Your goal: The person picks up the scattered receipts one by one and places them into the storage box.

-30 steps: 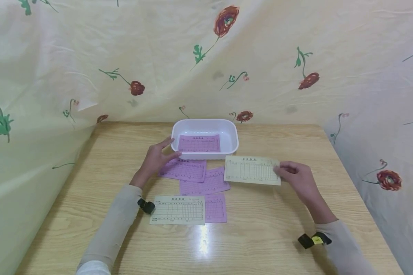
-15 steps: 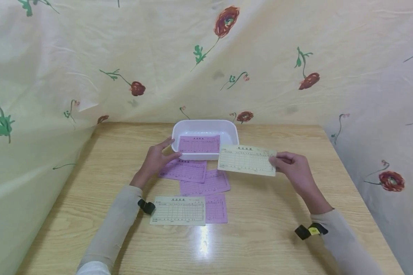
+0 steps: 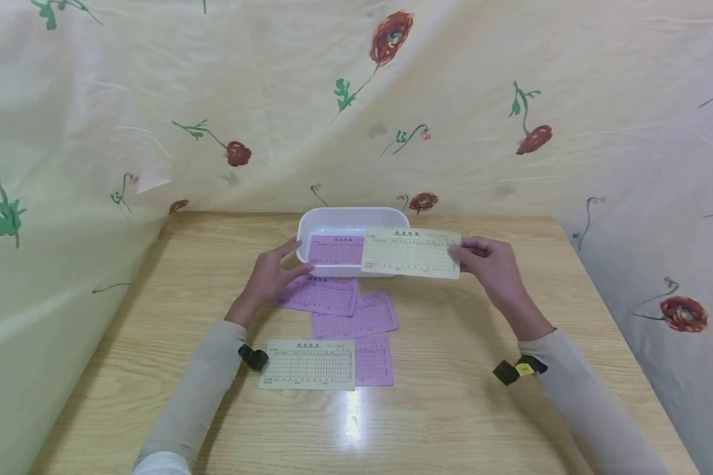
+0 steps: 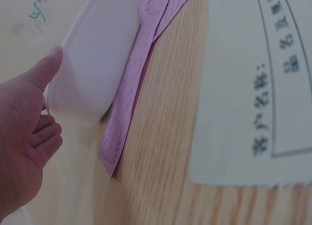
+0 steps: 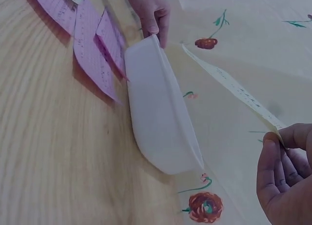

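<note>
My right hand (image 3: 492, 265) pinches a pale yellow receipt slip (image 3: 412, 254) by its right end, between thumb and fingers. In the head view the slip covers the right part of a white plastic tray (image 3: 352, 271); the right wrist view has it raised above the tray's rim. At the tray's left corner, my left hand (image 3: 270, 274) grips the rim with its thumb on the near side. Inside the tray lies a pink receipt slip (image 3: 335, 250), its right end hidden by the yellow one.
Several pink slips (image 3: 356, 316) lie overlapping on the wooden table (image 3: 451, 396) before the tray. A pale slip (image 3: 307, 364) partly covers the nearest pink one. A flowered cloth (image 3: 309, 99) hangs behind and at both sides.
My right hand has carried the yellow slip left and away from me, from beside the pink slips to over the tray's right part. The left hand has stayed on the tray.
</note>
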Action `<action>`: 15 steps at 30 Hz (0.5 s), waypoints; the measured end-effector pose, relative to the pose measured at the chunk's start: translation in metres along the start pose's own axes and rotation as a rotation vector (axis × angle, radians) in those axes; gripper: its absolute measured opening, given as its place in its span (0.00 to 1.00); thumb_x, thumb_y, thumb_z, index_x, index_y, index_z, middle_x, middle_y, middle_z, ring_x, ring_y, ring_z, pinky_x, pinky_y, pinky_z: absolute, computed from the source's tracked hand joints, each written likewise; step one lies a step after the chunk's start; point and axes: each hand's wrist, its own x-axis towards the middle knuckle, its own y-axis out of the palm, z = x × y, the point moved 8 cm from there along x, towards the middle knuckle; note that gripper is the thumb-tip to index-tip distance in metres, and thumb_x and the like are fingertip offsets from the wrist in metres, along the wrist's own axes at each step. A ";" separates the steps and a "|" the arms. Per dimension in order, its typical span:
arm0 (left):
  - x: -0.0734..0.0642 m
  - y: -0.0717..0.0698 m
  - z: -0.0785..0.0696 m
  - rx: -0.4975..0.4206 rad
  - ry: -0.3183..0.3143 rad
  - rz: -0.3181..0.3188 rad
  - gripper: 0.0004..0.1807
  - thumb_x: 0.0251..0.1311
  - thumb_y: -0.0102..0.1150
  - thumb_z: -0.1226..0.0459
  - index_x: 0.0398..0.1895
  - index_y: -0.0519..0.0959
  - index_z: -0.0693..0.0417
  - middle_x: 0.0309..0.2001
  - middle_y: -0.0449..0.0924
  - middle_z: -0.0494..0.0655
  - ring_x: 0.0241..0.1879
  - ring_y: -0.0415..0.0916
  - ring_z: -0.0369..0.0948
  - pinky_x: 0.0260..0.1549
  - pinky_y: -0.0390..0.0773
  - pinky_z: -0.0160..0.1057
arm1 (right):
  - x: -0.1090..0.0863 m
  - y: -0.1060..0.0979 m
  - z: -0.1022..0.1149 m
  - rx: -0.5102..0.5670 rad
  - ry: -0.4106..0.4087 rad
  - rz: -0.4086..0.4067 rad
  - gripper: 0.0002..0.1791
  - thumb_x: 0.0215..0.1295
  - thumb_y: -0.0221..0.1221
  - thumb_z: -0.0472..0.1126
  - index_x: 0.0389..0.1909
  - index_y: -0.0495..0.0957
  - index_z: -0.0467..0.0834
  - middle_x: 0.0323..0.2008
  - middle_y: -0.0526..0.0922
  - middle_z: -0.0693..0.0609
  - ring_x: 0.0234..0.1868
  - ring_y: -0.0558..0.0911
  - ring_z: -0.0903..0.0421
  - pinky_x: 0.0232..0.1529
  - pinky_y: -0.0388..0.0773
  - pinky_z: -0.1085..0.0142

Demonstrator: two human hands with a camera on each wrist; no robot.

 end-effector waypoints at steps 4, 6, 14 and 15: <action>0.000 0.000 0.000 0.005 -0.006 -0.003 0.45 0.57 0.71 0.43 0.74 0.69 0.53 0.77 0.60 0.57 0.77 0.56 0.55 0.75 0.57 0.59 | 0.012 0.007 0.007 0.034 0.000 0.008 0.25 0.71 0.65 0.44 0.56 0.78 0.27 0.37 0.86 0.58 0.38 0.86 0.64 0.44 0.87 0.71; 0.000 0.000 0.001 0.006 -0.008 -0.011 0.44 0.58 0.71 0.43 0.73 0.69 0.53 0.77 0.60 0.57 0.77 0.56 0.55 0.75 0.57 0.59 | 0.019 0.012 0.009 0.058 0.005 0.012 0.25 0.71 0.64 0.43 0.56 0.78 0.26 0.37 0.86 0.58 0.38 0.87 0.64 0.44 0.87 0.70; 0.001 -0.001 0.002 0.026 -0.009 0.000 0.45 0.57 0.70 0.42 0.74 0.69 0.53 0.77 0.60 0.57 0.77 0.56 0.55 0.75 0.58 0.60 | 0.047 0.033 0.008 0.074 0.051 0.033 0.24 0.72 0.64 0.42 0.61 0.77 0.29 0.48 0.85 0.43 0.40 0.86 0.66 0.46 0.86 0.71; 0.001 -0.001 0.002 0.027 -0.012 0.001 0.45 0.58 0.70 0.42 0.74 0.69 0.53 0.77 0.59 0.57 0.77 0.56 0.55 0.75 0.58 0.60 | 0.051 0.035 0.007 0.062 0.058 0.036 0.24 0.72 0.63 0.42 0.62 0.77 0.30 0.51 0.84 0.41 0.41 0.86 0.66 0.47 0.86 0.71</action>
